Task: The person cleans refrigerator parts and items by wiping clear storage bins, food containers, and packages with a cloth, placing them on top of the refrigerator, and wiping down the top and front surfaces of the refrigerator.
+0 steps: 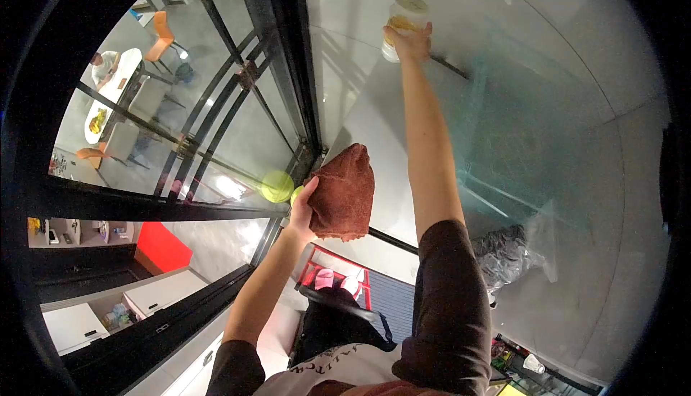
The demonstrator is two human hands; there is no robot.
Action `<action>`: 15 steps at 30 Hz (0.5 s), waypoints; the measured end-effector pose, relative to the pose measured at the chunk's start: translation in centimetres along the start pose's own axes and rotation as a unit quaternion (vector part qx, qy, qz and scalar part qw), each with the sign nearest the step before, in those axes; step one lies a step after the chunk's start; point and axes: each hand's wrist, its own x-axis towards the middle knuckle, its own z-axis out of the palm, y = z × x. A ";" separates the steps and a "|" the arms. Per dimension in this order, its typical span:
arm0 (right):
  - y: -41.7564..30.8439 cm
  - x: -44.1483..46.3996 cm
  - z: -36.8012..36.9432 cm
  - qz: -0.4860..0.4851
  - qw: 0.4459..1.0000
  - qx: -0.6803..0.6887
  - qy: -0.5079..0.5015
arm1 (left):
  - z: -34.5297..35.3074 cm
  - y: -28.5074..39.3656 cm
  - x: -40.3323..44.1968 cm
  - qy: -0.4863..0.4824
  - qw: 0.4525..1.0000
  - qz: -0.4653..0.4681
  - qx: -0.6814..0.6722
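Brownish-red, fuzzy cloth [344, 196], folded and rough-edged, fills the left hand [304, 211].

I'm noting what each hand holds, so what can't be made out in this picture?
Head view: most fingers of the left hand, hidden behind the brown cloth.
Head view: the clear container's full contents, partly covered by the right hand.
Head view: what the plastic bag holds, obscured by crinkles and glare.
Head view: what the distant person is doing, too small.
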 end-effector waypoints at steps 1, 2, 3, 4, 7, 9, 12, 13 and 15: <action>0.0 0.1 0.2 -0.008 1.000 0.001 0.001 | 0.1 0.0 0.0 0.010 1.000 -0.002 0.005; 0.1 0.2 0.4 -0.015 1.000 0.001 0.002 | 0.0 0.1 0.1 0.012 1.000 -0.007 -0.008; 0.1 0.0 0.3 -0.022 1.000 0.001 0.003 | -0.3 0.1 0.2 0.009 1.000 -0.010 -0.015; -0.3 -0.9 -0.6 -0.032 0.999 -0.006 -0.004 | -0.8 0.0 0.3 0.006 1.000 -0.016 -0.025; -1.4 -3.5 -2.7 -0.079 0.996 0.027 0.009 | -0.5 0.0 0.5 0.006 0.999 -0.033 -0.040; -1.2 -5.6 -3.4 -0.125 0.984 0.117 0.046 | -0.2 0.1 0.3 0.004 0.999 -0.030 -0.025; -1.2 -9.4 -5.8 -0.179 0.943 0.274 0.054 | -0.6 0.0 0.6 -0.027 0.999 0.000 0.039; -1.3 -11.0 -7.2 -0.192 0.932 0.303 0.049 | -0.5 -0.1 0.3 -0.043 0.999 -0.011 0.018; -2.4 -15.2 -12.4 -0.203 0.932 0.300 0.016 | 0.0 -0.1 -0.1 -0.078 0.996 -0.029 -0.022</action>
